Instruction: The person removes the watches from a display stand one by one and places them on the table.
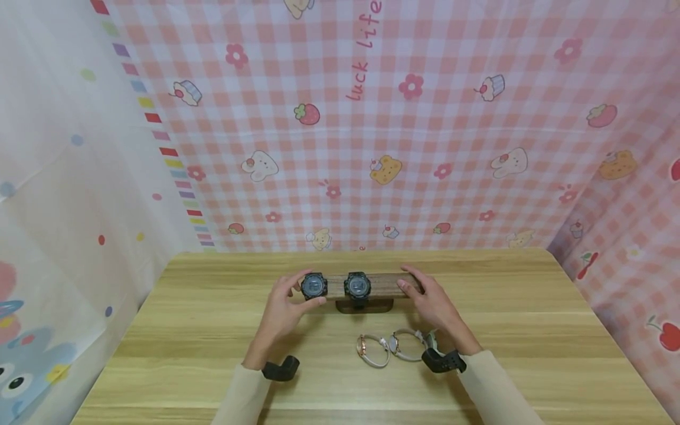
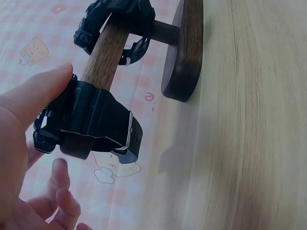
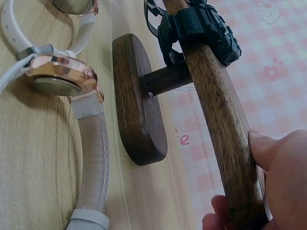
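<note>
A dark wooden T-shaped watch stand (image 1: 385,285) stands on the table with its bar running left to right. Two black digital watches are strapped round the bar, one at its left end (image 1: 314,285), the other near the middle (image 1: 358,285). My left hand (image 1: 284,304) pinches the left-end watch between thumb and fingers; in the left wrist view the thumb lies along the case of this watch (image 2: 91,112). At the other end, my right hand (image 1: 432,301) grips the bare bar, its thumb on the near face of the wood (image 3: 225,143).
Nearer me on the table lie a rose-gold watch with a pale strap (image 1: 373,351), a second pale-strapped watch (image 1: 408,345) and a greenish one (image 1: 432,340) partly behind my right wrist. A pink checked cloth (image 1: 340,136) hangs behind the table (image 1: 212,330).
</note>
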Action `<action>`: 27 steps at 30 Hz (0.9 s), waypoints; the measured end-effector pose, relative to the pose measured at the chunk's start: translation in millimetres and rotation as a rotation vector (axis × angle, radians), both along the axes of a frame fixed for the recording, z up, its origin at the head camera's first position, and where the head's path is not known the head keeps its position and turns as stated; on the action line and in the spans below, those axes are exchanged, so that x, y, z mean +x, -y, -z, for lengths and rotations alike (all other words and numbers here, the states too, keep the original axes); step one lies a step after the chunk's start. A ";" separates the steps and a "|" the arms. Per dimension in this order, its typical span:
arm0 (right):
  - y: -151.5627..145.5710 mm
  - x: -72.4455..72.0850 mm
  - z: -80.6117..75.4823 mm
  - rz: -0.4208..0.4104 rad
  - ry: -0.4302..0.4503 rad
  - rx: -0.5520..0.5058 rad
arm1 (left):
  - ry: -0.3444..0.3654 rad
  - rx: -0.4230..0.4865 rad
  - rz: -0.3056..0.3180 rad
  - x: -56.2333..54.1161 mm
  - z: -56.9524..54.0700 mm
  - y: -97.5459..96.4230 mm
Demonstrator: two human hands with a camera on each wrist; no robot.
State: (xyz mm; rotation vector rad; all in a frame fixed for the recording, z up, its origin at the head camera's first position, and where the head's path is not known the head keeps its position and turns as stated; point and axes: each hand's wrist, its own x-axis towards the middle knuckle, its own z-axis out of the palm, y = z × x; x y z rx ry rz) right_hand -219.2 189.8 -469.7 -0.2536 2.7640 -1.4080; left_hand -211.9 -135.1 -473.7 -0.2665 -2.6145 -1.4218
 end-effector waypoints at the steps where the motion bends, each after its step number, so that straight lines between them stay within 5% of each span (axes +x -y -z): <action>1: 0.0 0.2 -0.1 0.001 0.000 0.000 | 0.004 0.002 -0.002 -0.1 0.5 1.2; 27: 1.7 1.7 -3.0 0.019 0.001 0.025 | -0.039 0.127 -0.108 11.7 4.0 26.5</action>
